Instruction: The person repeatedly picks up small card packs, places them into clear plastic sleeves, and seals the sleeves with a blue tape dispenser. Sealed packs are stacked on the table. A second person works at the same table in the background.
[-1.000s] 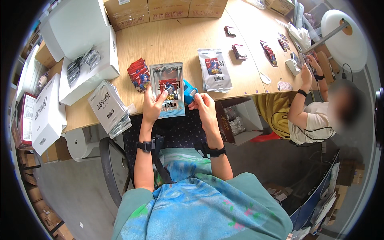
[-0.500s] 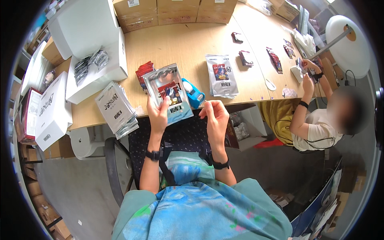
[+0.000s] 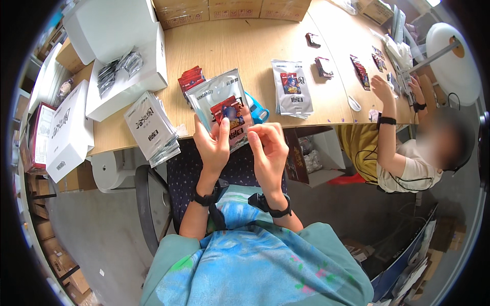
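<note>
My left hand (image 3: 212,148) grips a shiny silver foil pouch (image 3: 208,98) above the table edge, thumb on its front. A small red picture packet (image 3: 228,111) lies against the pouch's face under that thumb. My right hand (image 3: 270,155) is closed in a pinch at the pouch's right edge; anything between its fingertips is too small to make out. Behind the pouch, a blue tape dispenser (image 3: 259,109) is partly hidden. Red packets (image 3: 191,77) lie just beyond it on the left. To the right sits a stack of silver pouches (image 3: 296,99), its top one bearing a red packet.
Another pouch stack (image 3: 151,125) overhangs the table edge at left, beside an open white box (image 3: 130,89) of dark foil packets. Brown cartons (image 3: 232,11) line the back. A co-worker (image 3: 406,160) handles things at right, near several red packet piles (image 3: 360,72).
My right hand has moved left to the pouch's edge, still pinched. The pouch has come slightly up and right with my left hand. The co-worker's near hand has moved left.
</note>
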`<state>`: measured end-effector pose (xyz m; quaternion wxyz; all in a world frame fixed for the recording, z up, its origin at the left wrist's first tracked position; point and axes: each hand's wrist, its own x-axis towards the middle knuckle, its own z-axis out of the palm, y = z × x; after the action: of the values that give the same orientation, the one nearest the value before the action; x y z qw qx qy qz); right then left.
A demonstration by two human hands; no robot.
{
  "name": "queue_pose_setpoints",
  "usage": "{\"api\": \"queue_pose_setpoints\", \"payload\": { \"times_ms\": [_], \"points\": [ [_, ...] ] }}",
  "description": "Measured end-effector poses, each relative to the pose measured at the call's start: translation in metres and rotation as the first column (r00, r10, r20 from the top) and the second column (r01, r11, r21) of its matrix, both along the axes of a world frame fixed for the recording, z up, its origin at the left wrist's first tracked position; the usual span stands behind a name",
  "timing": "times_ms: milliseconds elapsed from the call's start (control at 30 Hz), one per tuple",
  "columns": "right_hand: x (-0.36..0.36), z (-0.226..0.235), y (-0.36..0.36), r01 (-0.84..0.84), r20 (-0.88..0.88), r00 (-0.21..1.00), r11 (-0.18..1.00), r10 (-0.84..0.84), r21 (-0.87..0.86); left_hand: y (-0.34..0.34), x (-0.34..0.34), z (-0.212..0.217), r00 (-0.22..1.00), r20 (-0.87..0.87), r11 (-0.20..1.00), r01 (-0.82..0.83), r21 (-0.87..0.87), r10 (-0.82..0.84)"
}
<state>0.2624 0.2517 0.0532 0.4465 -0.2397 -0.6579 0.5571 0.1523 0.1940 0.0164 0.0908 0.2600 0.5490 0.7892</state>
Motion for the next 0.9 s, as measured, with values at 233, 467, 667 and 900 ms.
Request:
{"api": "queue_pose_setpoints", "payload": {
  "times_ms": [233, 467, 667, 900],
  "points": [
    [-0.001, 0.004, 0.002, -0.071, -0.058, 0.996, 0.997, 0.072, 0.013, 0.001, 0.000, 0.002, 1.000, -0.009, 1.000, -0.013, -0.013, 0.013],
    [0.004, 0.010, 0.001, -0.120, -0.055, 0.992, 0.976, 0.111, -0.181, -0.002, 0.000, 0.003, 0.999, 0.041, 1.000, 0.007, -0.021, -0.006],
    [-0.003, 0.002, 0.002, -0.194, -0.037, 0.981, 0.941, 0.191, -0.278, -0.001, 0.003, 0.002, 1.000, 0.003, 0.999, -0.021, -0.027, 0.021],
    [-0.016, -0.011, 0.000, -0.053, 0.075, 0.995, 0.995, 0.060, -0.089, -0.001, 0.009, 0.010, 1.000, 0.001, 1.000, -0.007, 0.029, 0.007]
  ]
}}
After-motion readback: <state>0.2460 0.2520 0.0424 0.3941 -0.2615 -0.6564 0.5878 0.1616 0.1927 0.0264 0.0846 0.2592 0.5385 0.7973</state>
